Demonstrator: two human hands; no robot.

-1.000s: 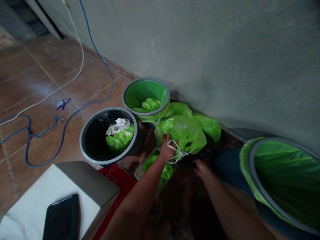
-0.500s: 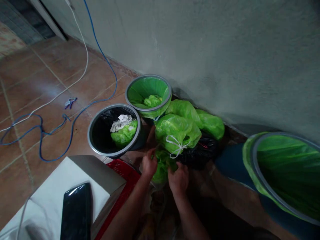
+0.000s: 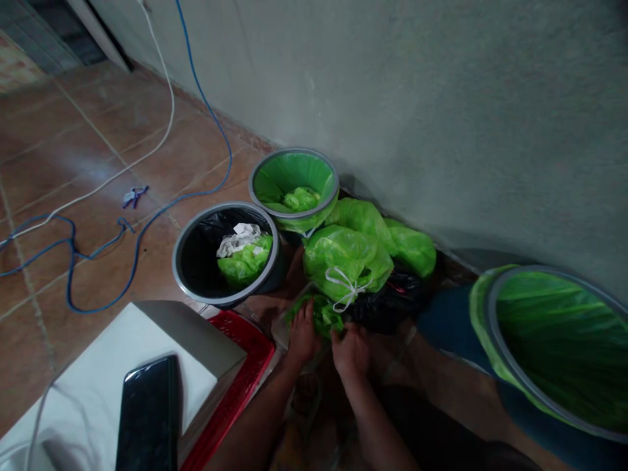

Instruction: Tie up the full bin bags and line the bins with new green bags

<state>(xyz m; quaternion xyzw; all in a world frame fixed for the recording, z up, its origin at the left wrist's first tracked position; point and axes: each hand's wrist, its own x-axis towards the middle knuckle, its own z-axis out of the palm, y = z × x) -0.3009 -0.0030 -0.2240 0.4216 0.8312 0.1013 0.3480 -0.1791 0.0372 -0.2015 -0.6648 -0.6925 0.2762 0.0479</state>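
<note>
Lined bin (image 3: 492,307) stood lower right; tied green bag (image 3: 338,252) at centre. Just below it, crumpled green plastic (image 3: 328,315). Step, I judged: gathering this plastic; next move called for a light grip. Left hand (image 3: 303,337) lay spread over it, flatter than half a second earlier; right hand (image 3: 350,353) curled beside, pinch unclear.

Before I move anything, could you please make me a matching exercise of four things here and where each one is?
Things:
1. Phone
2. Left hand
3. White tie
4. Crumpled white paper

Places:
A. On the tied green bag
B. Inside the black-lined bin
C. On the white box
D. At the loose green plastic

Pairs: 1-C, 2-D, 3-A, 4-B
</note>
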